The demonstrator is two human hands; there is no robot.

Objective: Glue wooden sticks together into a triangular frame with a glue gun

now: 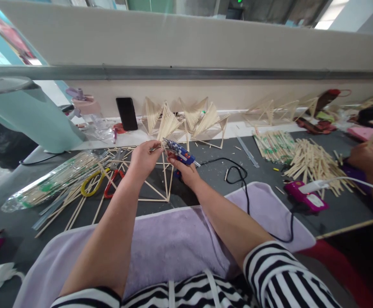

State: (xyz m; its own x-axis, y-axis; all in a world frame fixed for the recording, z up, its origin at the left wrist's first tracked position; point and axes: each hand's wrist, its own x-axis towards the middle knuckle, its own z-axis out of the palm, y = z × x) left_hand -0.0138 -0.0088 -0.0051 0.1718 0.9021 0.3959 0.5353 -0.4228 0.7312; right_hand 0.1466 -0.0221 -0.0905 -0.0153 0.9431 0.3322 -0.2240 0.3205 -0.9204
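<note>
While the right hand [186, 170] grips a blue glue gun [182, 152], the left hand [144, 160] pinches the stick frame [166, 179] near its top | Location: tabletop [217, 177], beneath both hands | Done: lower edges appear joined | Outstanding: slatting appears incomplete, judged against fan-slatted structures [208, 119] behind

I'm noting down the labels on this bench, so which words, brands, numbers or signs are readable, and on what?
None can be read.
Glue gun: pale and orange marks, too small.
Left stick packet: green marks, too blurred.
Right stick packet: green marks, too blurred.
</note>
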